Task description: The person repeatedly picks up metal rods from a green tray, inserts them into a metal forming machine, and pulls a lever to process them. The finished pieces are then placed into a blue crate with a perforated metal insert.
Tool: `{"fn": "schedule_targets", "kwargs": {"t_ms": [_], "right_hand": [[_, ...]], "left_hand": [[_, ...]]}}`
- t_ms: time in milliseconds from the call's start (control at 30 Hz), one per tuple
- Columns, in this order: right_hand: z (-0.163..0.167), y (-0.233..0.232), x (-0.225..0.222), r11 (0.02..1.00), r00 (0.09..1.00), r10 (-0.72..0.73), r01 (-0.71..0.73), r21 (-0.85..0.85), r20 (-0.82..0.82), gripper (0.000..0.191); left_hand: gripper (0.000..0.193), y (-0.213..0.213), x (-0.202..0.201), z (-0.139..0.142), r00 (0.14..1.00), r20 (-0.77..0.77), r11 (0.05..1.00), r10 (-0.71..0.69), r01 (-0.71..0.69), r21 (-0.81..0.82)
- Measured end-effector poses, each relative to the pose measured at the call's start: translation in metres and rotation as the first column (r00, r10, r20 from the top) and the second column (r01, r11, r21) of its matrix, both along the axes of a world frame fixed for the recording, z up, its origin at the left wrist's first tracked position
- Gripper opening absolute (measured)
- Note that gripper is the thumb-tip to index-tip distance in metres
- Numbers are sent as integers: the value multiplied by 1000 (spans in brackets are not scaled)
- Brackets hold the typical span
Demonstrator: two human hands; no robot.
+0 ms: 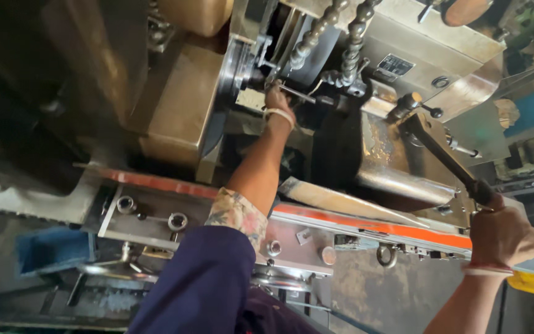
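Machine workshop: greasy metal lathe (366, 80)

left arm stretched forward, left hand (277, 99) fingers curled, right hand (502, 235) clenched in a fist, wrist bent

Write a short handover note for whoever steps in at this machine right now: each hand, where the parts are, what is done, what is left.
Left hand: reached deep into the machine, fingers at a thin metal rod beside the round chuck; whether it grips the rod cannot be told.
Right hand: closed around the end of the long dark lever, which runs up to the machine body.
Beaded coolant hoses hang above the rod.
Loose sockets lie on the grey tray below the orange rail.
Done: both hands are in position.
Left: unclear from this view; check that the rod is seated before moving the lever.
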State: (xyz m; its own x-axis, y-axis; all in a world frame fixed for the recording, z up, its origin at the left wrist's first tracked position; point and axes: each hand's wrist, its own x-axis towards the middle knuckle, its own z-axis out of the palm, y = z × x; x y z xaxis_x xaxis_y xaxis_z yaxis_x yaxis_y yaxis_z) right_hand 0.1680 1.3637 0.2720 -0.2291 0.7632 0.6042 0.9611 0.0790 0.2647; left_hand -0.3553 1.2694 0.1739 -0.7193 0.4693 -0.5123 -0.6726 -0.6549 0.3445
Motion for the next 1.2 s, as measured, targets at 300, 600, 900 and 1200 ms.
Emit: {"fn": "schedule_targets", "kwargs": {"t_ms": [300,600,900,1200], "right_hand": [[14,75,15,964,964,242,-252,-82,-110,59],[13,65,5,965,947,228,-251,-77,-224,56],[20,66,1,981,977,143,-161,-105,-155,60],[17,70,4,979,978,126,-149,-137,-165,61]], "left_hand": [[15,-22,13,16,952,295,995,-86,69,69],[16,-17,9,-1,934,345,991,-96,58,118],[16,-17,7,-4,987,154,999,43,-44,0],[15,-7,-3,-3,966,245,923,79,-163,348]]}}
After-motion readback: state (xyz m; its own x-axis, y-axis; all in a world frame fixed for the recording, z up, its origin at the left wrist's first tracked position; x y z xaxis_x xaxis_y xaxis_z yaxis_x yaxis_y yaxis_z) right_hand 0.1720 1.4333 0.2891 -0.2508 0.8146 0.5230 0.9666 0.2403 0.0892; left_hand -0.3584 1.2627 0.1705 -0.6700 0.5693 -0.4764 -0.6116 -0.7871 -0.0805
